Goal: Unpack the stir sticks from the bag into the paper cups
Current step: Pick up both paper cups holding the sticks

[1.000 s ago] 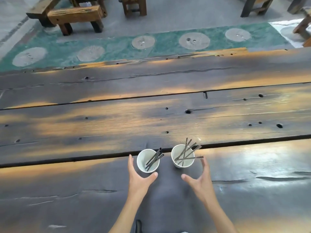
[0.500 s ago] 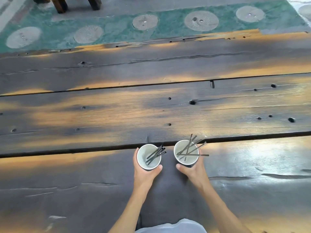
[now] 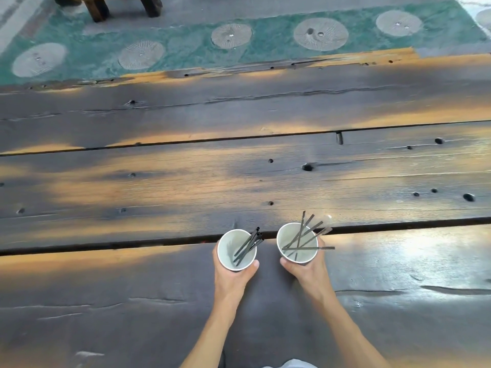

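Two white paper cups stand side by side on the dark wooden table [image 3: 132, 288]. The left cup [image 3: 229, 248] holds several black stir sticks [image 3: 248, 247] bunched together and leaning right. The right cup [image 3: 288, 239] holds several black stir sticks [image 3: 303, 239] fanned out, one lying across its rim. My left hand [image 3: 231, 280] wraps around the left cup from below. Around the right cup is my right hand [image 3: 309, 272], its fingers showing past the far side. No bag is in view.
The table is made of long planks with dark gaps [image 3: 106, 245] and knot holes [image 3: 307, 167]. Beyond its far edge lies a green floor with round stone discs [image 3: 320, 34], and a wooden bench's legs [image 3: 98, 7] stand at the top left.
Both hands were open beside the cups a second ago; they have closed around the cups. The view has tilted down slightly.
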Tool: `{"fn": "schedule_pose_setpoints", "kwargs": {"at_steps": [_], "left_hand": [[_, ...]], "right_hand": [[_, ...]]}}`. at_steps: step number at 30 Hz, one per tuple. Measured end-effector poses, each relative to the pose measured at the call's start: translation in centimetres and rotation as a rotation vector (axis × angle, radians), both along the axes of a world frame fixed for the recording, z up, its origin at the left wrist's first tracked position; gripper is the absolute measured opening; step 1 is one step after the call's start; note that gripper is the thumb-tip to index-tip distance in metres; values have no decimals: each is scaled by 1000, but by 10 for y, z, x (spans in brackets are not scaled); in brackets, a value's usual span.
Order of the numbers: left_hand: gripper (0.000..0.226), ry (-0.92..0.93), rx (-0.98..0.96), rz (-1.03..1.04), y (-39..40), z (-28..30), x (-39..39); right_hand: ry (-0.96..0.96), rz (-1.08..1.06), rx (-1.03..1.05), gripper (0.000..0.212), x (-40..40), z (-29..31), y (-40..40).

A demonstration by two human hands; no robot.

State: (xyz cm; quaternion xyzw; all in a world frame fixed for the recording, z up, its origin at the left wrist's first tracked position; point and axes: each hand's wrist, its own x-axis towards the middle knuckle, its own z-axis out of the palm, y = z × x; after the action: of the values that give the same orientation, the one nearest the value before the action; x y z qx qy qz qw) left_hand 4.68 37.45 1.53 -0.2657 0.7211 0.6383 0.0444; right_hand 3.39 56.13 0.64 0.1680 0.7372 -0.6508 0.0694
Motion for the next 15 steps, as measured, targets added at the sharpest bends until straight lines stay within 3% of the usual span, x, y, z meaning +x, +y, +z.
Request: {"fn": "schedule_pose_setpoints", "kwargs": {"at_steps": [6,15], "left_hand": [[72,11,67,22,-5,11,-45],[68,82,61,140,-24,11,-173]], "right_hand": [[22,-17,-16,75,-46,5,-4],[72,-104,-49,76,-169,21,-7]]}}
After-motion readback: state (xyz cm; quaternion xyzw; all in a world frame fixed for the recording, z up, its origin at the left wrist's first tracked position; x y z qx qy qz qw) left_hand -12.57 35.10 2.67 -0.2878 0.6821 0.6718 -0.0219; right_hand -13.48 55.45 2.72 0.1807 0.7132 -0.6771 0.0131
